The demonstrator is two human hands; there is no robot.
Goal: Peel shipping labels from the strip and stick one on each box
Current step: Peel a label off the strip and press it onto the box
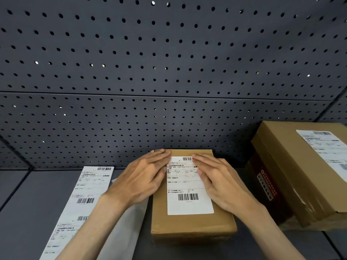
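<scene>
From left to right we note the label strip (82,199) lying flat on the grey table (28,212), our left hand (139,181) and right hand (223,182) pressing with straight, flat fingers on the label (188,194) atop the small box (191,224), and a larger labelled box (293,175) at right.

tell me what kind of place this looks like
Most likely a packing or shipping bench. A strip of printed shipping labels lies on the grey surface, labelled cardboard boxes are stacked at the right, and a dark pegboard wall stands behind.
</scene>
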